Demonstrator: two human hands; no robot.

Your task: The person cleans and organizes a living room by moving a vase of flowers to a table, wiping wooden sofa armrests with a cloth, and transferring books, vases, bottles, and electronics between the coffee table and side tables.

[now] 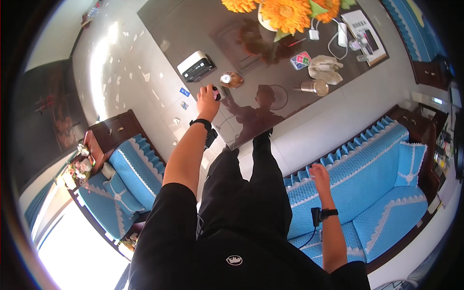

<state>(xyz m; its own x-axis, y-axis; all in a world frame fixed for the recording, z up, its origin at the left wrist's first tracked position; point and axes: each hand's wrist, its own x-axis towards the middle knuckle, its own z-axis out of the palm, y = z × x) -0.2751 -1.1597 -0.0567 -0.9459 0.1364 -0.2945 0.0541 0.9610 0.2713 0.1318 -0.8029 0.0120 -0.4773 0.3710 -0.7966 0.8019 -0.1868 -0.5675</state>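
Note:
My left hand [208, 103] reaches over the near left edge of the dark glossy table [251, 108], its fingers closed on a small black and pink object [217, 94]. Just beyond it stands a bottle with a white cap and brown contents [232, 79]. A black and white device [195, 66] lies further along the table's left edge. My right hand [319, 175] hangs in the air in front of the blue sofa, away from the table; its fingers are slightly curled and apart, with nothing visible in them.
On the table's right side are a glass jar [319, 87], a crumpled beige cloth [326, 69], colourful cards [300, 60], white chargers [342, 35] and a book [365, 36]. Orange flowers [285, 14] stand at the far edge. Blue sofas [367, 179] flank me.

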